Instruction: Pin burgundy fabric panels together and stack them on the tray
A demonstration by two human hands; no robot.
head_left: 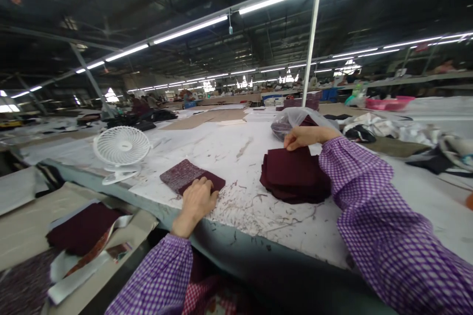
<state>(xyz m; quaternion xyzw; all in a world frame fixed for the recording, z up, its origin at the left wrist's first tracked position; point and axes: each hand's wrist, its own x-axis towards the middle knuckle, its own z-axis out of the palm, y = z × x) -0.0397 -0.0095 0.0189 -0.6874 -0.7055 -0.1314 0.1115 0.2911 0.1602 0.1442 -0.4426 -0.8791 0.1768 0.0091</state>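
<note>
My left hand [200, 201] rests on a small maroon fabric piece [213, 178], its fingers bent and pressing down near the table's front edge. Under and beside that piece lies a speckled maroon-grey fabric piece [182, 175]. To the right, a stack of dark maroon fabric pieces [293, 172] sits on the white-covered table [244, 216]. My right hand [309, 136] is at the stack's far edge, with thumb and fingers pinched on the top piece. Both forearms wear purple checked sleeves.
A small white fan [123, 146] stands at the table's left edge. Behind the stack is a clear plastic bag [295, 119] with maroon fabric inside. A metal pole [312, 34] rises beyond it. Lower left, more maroon fabric [83, 226] lies on a beige surface. Thread scraps litter the table.
</note>
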